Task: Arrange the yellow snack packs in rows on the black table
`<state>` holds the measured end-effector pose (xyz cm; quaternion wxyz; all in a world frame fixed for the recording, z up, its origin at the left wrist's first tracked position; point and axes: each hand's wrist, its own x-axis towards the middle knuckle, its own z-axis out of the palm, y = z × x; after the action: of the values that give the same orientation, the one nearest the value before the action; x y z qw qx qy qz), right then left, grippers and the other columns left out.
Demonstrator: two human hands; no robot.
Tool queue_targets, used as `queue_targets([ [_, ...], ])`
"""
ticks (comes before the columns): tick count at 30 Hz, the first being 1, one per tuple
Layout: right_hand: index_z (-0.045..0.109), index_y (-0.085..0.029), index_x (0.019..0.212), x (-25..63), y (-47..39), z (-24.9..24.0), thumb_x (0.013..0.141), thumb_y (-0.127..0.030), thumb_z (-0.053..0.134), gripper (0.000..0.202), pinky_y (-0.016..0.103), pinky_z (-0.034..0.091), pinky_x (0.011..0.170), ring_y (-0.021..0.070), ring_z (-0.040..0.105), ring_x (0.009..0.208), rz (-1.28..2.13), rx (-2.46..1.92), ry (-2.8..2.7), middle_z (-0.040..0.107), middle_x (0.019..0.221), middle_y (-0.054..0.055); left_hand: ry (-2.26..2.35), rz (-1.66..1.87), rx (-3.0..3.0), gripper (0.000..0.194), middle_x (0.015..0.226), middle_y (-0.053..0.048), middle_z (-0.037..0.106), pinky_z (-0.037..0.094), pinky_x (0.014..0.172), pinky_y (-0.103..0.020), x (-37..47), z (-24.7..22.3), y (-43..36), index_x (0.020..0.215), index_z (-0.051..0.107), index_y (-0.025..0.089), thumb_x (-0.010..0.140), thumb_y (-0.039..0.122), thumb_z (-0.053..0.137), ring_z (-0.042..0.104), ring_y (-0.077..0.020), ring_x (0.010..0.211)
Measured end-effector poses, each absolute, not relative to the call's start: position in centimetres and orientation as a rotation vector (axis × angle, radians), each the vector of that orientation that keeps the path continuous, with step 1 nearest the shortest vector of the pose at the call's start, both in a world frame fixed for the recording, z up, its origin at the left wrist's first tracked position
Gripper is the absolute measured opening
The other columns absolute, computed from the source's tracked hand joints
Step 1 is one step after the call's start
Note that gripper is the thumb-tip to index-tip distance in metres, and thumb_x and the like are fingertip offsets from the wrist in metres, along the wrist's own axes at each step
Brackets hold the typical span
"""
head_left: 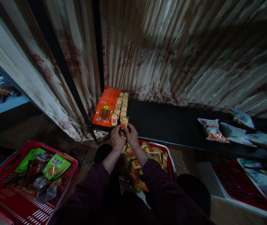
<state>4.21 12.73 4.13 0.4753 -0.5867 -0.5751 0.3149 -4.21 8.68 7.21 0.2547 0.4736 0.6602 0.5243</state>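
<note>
YELLOW SNACK PK (124, 123) – IN BOTH HANDS, FRONT OF BLK SHELF (159, 120)

L hand (118, 139) & R hand (131, 135): narrow pinch on pk, fingertips at near end, one per side. Label to camera; long axis approx. front-to-back, far end leaning slightly R. Loc.: near end of right-most row, at shelf's front edge.

Beyond & beside: two rows matching pks (124, 104), labels likewise visible. L of rows: lg. orange bag (108, 104), long axis also front-to-back. Below forearms: red basket (170, 164) w/ yellow pkts (136, 164). Lower L: 2nd red basket (11, 204) w/ green pouch (56, 167), misc. pkgs. Far R on shelf: stripe-ended bag (213, 130), others adjacent. Behind: pleated curtain (147, 62).
</note>
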Motion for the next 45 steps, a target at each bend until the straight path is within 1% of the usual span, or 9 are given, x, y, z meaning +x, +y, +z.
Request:
queue_targets([
  [4, 0.064, -0.017, 0.106, 4.0, 13.0, 4.2, 0.079, -0.037, 0.048, 0.037, 0.035, 0.042, 0.088, 0.0212, 0.056, 0.091, 0.724, -1.432, -1.448, 0.065, 0.099, 0.009, 1.783, 1.416, 1.292, 0.039, 0.106, -0.008, 0.064, 0.041, 0.097, -0.037, -4.3, 7.1, 9.0, 0.104, 0.063, 0.019, 0.072, 0.004, 0.045, 0.056, -0.0198, 0.101],
  [9, 0.064, -0.019, 0.106, 3.9, 13.1, 4.2, 0.08, -0.036, 0.048, 0.035, 0.035, 0.041, 0.088, 0.0219, 0.055, 0.092, 0.675, -1.494, -1.485, 0.065, 0.1, 0.008, 1.788, 1.416, 1.298, 0.041, 0.108, -0.008, 0.064, 0.04, 0.099, -0.038, -4.2, 6.9, 9.2, 0.103, 0.065, 0.021, 0.072, 0.004, 0.045, 0.056, -0.0198, 0.102],
  [13, 0.064, -0.019, 0.107, 3.8, 13.2, 4.1, 0.081, -0.035, 0.047, 0.035, 0.037, 0.04, 0.089, 0.0229, 0.055, 0.094, 0.617, -1.537, -1.531, 0.065, 0.101, 0.009, 1.796, 1.426, 1.299, 0.04, 0.108, -0.008, 0.064, 0.041, 0.099, -0.036, -4.3, 6.7, 9.5, 0.102, 0.066, 0.02, 0.072, 0.004, 0.045, 0.056, -0.0192, 0.102],
  [17, 0.063, -0.017, 0.11, 3.7, 13.5, 4.0, 0.082, -0.034, 0.046, 0.036, 0.037, 0.04, 0.09, 0.0234, 0.055, 0.095, 0.586, -1.581, -1.581, 0.065, 0.104, 0.011, 1.785, 1.434, 1.286, 0.041, 0.108, -0.008, 0.064, 0.041, 0.099, -0.037, -4.4, 6.5, 9.7, 0.102, 0.066, 0.019, 0.071, 0.003, 0.045, 0.056, -0.0193, 0.102],
  [21, 0.063, -0.019, 0.11, 3.7, 13.8, 4.1, 0.082, -0.031, 0.047, 0.034, 0.035, 0.041, 0.088, 0.0214, 0.056, 0.093, 0.576, -1.601, -1.587, 0.066, 0.103, 0.009, 1.765, 1.43, 1.28, 0.043, 0.107, -0.006, 0.064, 0.042, 0.099, -0.036, -4.5, 6.5, 10.0, 0.102, 0.066, 0.02, 0.071, 0.002, 0.044, 0.057, -0.0176, 0.101],
  [25, 0.063, -0.018, 0.109, 3.7, 13.8, 4.2, 0.082, -0.029, 0.049, 0.032, 0.034, 0.043, 0.086, 0.0199, 0.057, 0.092, 0.584, -1.605, -1.596, 0.066, 0.102, 0.008, 1.761, 1.406, 1.296, 0.042, 0.107, -0.007, 0.062, 0.044, 0.098, -0.035, -4.5, 6.5, 10.2, 0.103, 0.065, 0.018, 0.072, 0.002, 0.043, 0.057, -0.0163, 0.101],
  [33, 0.062, -0.018, 0.108, 3.7, 13.9, 4.1, 0.08, -0.026, 0.051, 0.031, 0.034, 0.045, 0.084, 0.0198, 0.057, 0.089, 0.551, -1.605, -1.582, 0.065, 0.099, 0.008, 1.788, 1.393, 1.345, 0.038, 0.109, -0.01, 0.062, 0.043, 0.1, -0.035, -4.5, 6.1, 10.6, 0.103, 0.065, 0.015, 0.074, 0.004, 0.044, 0.057, -0.0177, 0.103],
  [38, 0.063, -0.017, 0.104, 3.6, 14.1, 4.3, 0.077, -0.023, 0.052, 0.029, 0.033, 0.046, 0.083, 0.0188, 0.057, 0.085, 0.538, -1.61, -1.559, 0.064, 0.1, 0.008, 1.797, 1.391, 1.36, 0.039, 0.111, -0.01, 0.061, 0.043, 0.1, -0.033, -4.5, 6.0, 10.7, 0.104, 0.065, 0.014, 0.073, 0.004, 0.043, 0.056, -0.0174, 0.106],
  [45, 0.061, -0.018, 0.107, 3.4, 14.4, 4.0, 0.079, -0.025, 0.052, 0.031, 0.032, 0.047, 0.079, 0.0186, 0.059, 0.083, 0.542, -1.64, -1.581, 0.064, 0.098, 0.007, 1.779, 1.418, 1.37, 0.04, 0.111, -0.01, 0.06, 0.044, 0.099, -0.034, -4.4, 5.7, 11.0, 0.102, 0.065, 0.015, 0.072, 0.002, 0.043, 0.057, -0.0174, 0.104],
])
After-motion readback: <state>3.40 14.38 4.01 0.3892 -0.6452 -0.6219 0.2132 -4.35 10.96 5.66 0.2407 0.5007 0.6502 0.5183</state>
